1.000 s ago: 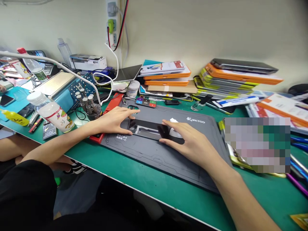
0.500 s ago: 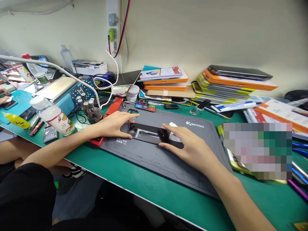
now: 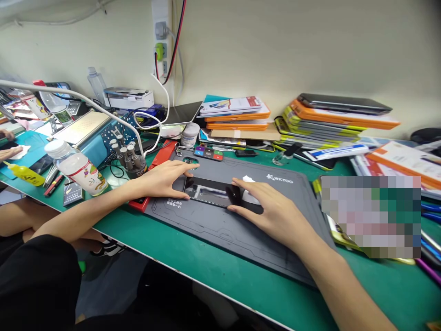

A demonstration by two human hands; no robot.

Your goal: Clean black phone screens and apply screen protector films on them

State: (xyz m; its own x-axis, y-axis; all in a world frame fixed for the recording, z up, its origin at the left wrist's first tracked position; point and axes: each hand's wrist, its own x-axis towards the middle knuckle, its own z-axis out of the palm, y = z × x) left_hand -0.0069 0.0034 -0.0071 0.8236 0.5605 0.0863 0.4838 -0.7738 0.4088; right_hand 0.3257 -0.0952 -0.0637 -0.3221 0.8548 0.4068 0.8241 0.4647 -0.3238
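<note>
A dark smartphone (image 3: 212, 191) lies lengthwise, glossy face up, on the grey work mat (image 3: 213, 230), and the ceiling light reflects in its screen. My left hand (image 3: 165, 179) grips its left end, thumb at the near corner and fingers at the far one. At the other end, my right hand (image 3: 265, 202) has its thumb on the near edge and its forefinger at the far edge. The palm side of the right hand is partly hidden. Behind the right fingers is a small white scrap (image 3: 246, 178), and a round pale thing sits under that hand.
Left of the mat stand a screwdriver holder (image 3: 129, 161), a red tool (image 3: 138, 203) and a drink bottle (image 3: 77, 168). Stacked orange boxes (image 3: 237, 117) and yellow-edged cases (image 3: 317, 128) line the wall. A white cable (image 3: 79, 95) crosses the left. A co-worker's hand (image 3: 8, 149) shows at far left.
Both my hands and the smartphone keep the same place. At far left, the co-worker's hand and a white tissue have shifted slightly, and the view has moved a little.
</note>
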